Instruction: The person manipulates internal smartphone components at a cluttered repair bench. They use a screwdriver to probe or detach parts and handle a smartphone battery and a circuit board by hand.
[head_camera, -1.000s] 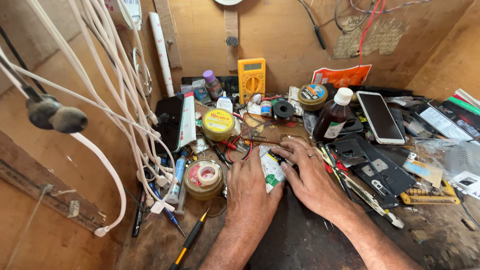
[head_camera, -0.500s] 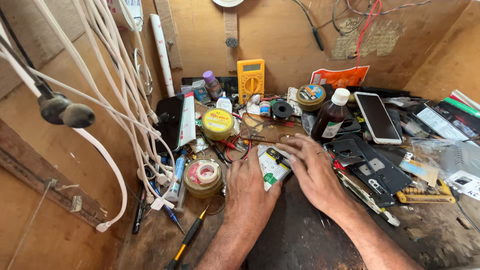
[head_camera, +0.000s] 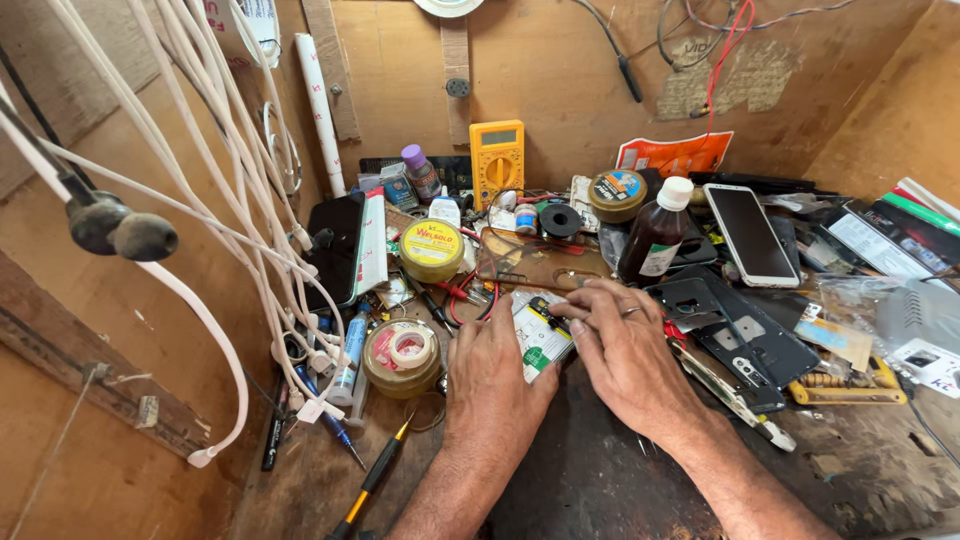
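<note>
— What are the fingers doing?

— Both sets rest on a small white and green phone battery (head_camera: 541, 340) lying flat on the dark workbench (head_camera: 600, 480). The left hand (head_camera: 497, 385) lies palm down with its fingers curled over the battery's lower left edge, pinning it. The right hand (head_camera: 625, 350) comes in from the right, fingertips pressed together at the battery's upper end; a ring shows on one finger. Whether they pinch a tool there, I cannot tell: the spot is too small and shadowed.

— Where does the battery sit among the clutter?

— Near the bench's middle. Red wires (head_camera: 470, 295) run just above and to its left, and a brown circuit board (head_camera: 530, 262) lies beyond that. Left of the left hand stands a tin holding a tape roll (head_camera: 402, 352), with a yellow-lidded tin (head_camera: 431, 249) behind it.

— And further out?

— A brown bottle with a white cap (head_camera: 657, 235) stands above the right hand, beside a white smartphone (head_camera: 750, 233). A yellow multimeter (head_camera: 497, 163) leans against the back wall. White cables (head_camera: 240, 230) hang at the left, and a yellow-handled screwdriver (head_camera: 370, 482) lies near the left forearm.
</note>
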